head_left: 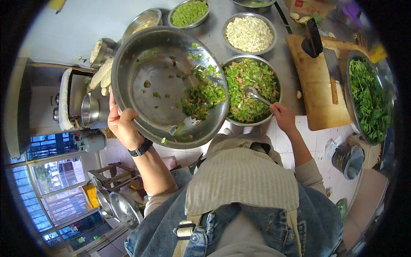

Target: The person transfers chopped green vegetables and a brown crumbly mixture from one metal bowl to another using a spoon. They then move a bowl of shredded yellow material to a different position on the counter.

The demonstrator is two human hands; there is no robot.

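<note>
My left hand grips the rim of a large steel basin, tilted to the right. A clump of chopped green vegetable with pink bits lies at its lower right side, and scraps cling to the bottom. The basin's right edge overlaps the left rim of a smaller steel bowl. That bowl is full of a similar chopped green and pink mix. My right hand holds the handle of a metal spoon, whose head rests on the mix.
Behind stand bowls of chopped white pieces and minced green food. To the right, a cleaver lies on a wooden cutting board, beside a basin of leafy greens. A gas cylinder stands at the left.
</note>
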